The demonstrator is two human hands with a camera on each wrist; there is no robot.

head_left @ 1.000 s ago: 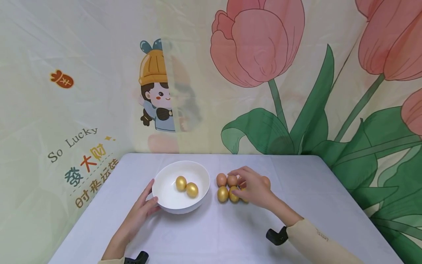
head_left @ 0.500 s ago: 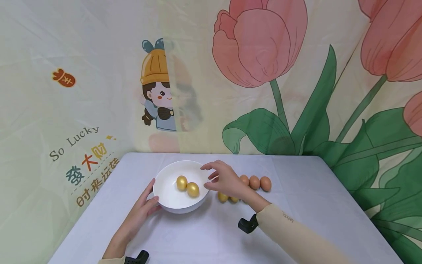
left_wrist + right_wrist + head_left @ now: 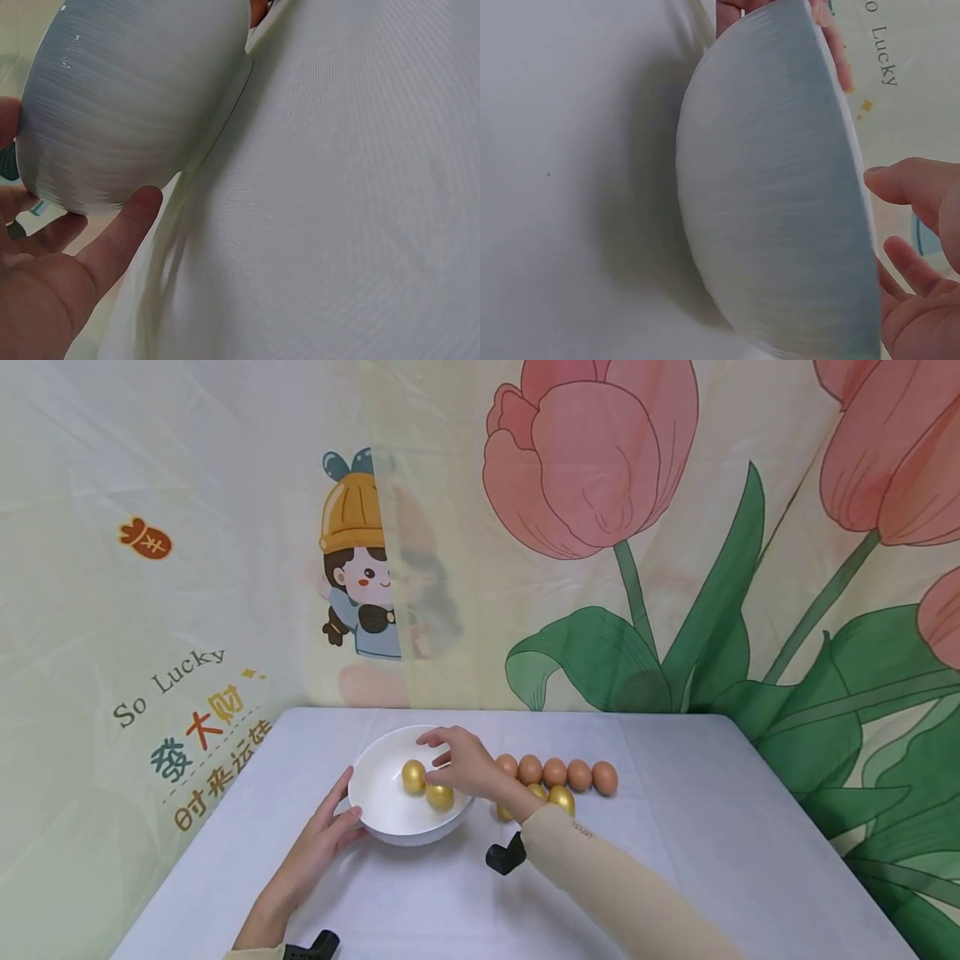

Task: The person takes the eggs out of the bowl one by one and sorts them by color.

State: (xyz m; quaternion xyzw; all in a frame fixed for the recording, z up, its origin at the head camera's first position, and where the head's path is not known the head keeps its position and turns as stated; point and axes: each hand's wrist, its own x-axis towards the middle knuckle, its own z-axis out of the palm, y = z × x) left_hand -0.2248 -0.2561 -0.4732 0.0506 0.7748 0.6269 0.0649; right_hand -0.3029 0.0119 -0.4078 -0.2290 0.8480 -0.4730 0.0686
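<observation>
A white bowl [image 3: 381, 803] stands on the table with two gold eggs inside. One gold egg [image 3: 413, 777] is fully visible; the other gold egg [image 3: 439, 799] is partly covered by my right hand. My left hand [image 3: 327, 828] holds the bowl's left side, its thumb [image 3: 135, 212] against the outer wall in the left wrist view. Over the bowl's right rim reaches my right hand [image 3: 468, 765], thumb and fingers apart, holding nothing visible. In the right wrist view the bowl's wall [image 3: 772, 180] hides the eggs.
Right of the bowl lies a row of several brown eggs [image 3: 555, 772]. In front of it are gold eggs [image 3: 561, 800], partly behind the right forearm. A white cloth covers the table [image 3: 420, 902]. A printed curtain [image 3: 465, 635] hangs behind the table.
My right hand has moved left from the egg rows, past the bowl's right rim, to above the gold eggs inside. The left hand and the bowl have stayed in place.
</observation>
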